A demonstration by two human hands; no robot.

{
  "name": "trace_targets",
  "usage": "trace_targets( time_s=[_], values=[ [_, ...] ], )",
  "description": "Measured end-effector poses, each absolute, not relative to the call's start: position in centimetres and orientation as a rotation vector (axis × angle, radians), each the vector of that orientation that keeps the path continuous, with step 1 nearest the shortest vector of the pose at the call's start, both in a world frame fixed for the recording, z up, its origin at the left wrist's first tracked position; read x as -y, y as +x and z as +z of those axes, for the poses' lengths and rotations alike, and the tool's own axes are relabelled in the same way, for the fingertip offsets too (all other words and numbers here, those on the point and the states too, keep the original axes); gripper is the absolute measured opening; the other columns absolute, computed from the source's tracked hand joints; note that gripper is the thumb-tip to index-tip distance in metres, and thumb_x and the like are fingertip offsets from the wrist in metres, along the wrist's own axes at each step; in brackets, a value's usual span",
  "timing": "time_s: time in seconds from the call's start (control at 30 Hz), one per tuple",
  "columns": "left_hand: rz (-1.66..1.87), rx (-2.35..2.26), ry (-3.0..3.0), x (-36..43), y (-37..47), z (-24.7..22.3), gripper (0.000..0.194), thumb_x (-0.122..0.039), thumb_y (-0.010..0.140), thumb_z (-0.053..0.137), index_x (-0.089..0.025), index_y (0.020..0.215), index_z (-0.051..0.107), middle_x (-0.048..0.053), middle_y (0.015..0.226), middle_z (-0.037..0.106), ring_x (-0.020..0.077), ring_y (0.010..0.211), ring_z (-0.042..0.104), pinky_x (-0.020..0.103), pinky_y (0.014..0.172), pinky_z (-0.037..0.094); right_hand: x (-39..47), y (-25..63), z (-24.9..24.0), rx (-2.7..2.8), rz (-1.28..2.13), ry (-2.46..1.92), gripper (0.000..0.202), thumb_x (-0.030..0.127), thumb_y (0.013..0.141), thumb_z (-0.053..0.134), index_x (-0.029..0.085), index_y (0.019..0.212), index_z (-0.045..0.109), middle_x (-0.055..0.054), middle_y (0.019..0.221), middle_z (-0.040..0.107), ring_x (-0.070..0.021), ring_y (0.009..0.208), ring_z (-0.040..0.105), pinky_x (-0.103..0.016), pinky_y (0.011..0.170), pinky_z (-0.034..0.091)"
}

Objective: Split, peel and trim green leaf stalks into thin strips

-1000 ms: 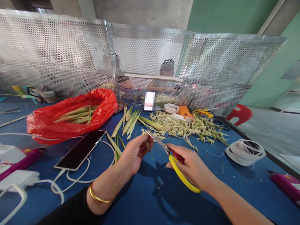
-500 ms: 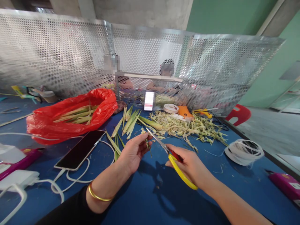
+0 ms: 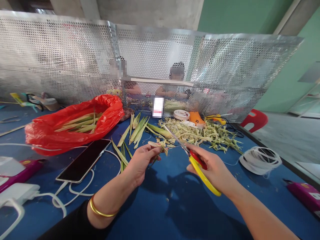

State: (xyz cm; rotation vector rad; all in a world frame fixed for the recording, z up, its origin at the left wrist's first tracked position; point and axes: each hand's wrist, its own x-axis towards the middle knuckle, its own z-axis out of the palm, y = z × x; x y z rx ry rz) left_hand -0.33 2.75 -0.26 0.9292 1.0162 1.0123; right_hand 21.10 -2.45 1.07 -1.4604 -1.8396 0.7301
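Two hands (image 3: 143, 161), one scissors (image 3: 195, 165), perhaps one husk (image 3: 161, 146)

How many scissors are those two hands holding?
1: the scissors with yellow and red handles, in the right hand. The left hand pinches a pale leafy piece; none seems hidden.

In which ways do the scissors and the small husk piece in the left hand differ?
The scissors are long, with yellow and red handles; the husk piece is short and pale. The scissors have straight metal blades, while the husk piece looks ragged. The right hand grips the scissors; the left hand pinches the husk piece. Both are held above the blue table.
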Motion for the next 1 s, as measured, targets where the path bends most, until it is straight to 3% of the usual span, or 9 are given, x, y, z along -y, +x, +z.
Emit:
trace_targets(
  time_s=[0.13,0.3,0.5,0.67,0.83,1.0],
  values=[
    [1.009,-1.048,0.993,-2.8,-0.5,-0.3,0.019,-0.031,0.068,0.072,-0.015,0.079,0.072,0.002,0.079,0.067,0.0059,0.056,0.049,0.019,0.057,0.036,2.6,21.5,1.7,1.965,0.577,-1.488,0.061,0.043,0.073,0.068,0.025,0.128,0.050,-0.006,0.103,0.062,-0.0204,0.084,0.060,-0.031,0.075,0.051],
    [1.038,-1.135,1.205,-2.6,-0.5,0.2,0.022,-0.037,0.069,0.067,-0.016,0.071,0.073,-0.001,0.059,0.059,0.0079,0.052,0.040,0.022,0.053,0.031,2.6,22.0,1.7,2.087,0.520,-1.572,0.058,0.047,0.070,0.069,0.028,0.123,0.053,-0.001,0.084,0.060,-0.0156,0.064,0.054,-0.028,0.060,0.049],
    [0.966,-1.232,1.321,-2.6,-0.5,0.3,0.021,-0.035,0.066,0.066,-0.017,0.070,0.074,-0.003,0.049,0.050,0.0086,0.050,0.035,0.022,0.050,0.027,3.0,22.3,2.0,2.203,0.543,-1.579,0.050,0.046,0.075,0.064,0.034,0.122,0.052,0.000,0.080,0.057,-0.0156,0.065,0.053,-0.026,0.058,0.046],
    [0.915,-1.222,1.370,-2.6,-0.4,0.4,0.022,-0.033,0.066,0.065,-0.017,0.076,0.076,-0.004,0.047,0.052,0.0079,0.047,0.032,0.022,0.047,0.025,3.2,22.1,2.3,2.227,0.553,-1.591,0.043,0.041,0.080,0.059,0.032,0.122,0.053,-0.001,0.080,0.055,-0.0143,0.063,0.051,-0.025,0.057,0.043],
    [0.921,-1.203,1.357,-2.2,-0.2,0.8,0.014,-0.025,0.065,0.064,-0.019,0.069,0.076,-0.005,0.042,0.049,0.0085,0.046,0.035,0.022,0.049,0.028,3.2,21.7,2.5,2.248,0.583,-1.547,0.043,0.043,0.077,0.063,0.031,0.118,0.057,0.001,0.069,0.052,-0.0138,0.060,0.047,-0.023,0.053,0.038],
    [0.923,-1.194,1.334,-2.3,-0.2,0.5,0.017,-0.029,0.063,0.066,-0.018,0.072,0.076,-0.004,0.045,0.051,0.0092,0.047,0.034,0.023,0.049,0.026,3.2,21.6,2.6,2.237,0.600,-1.491,0.032,0.044,0.079,0.061,0.027,0.105,0.063,0.001,0.066,0.051,-0.0131,0.058,0.045,-0.023,0.052,0.037]
  ],
)
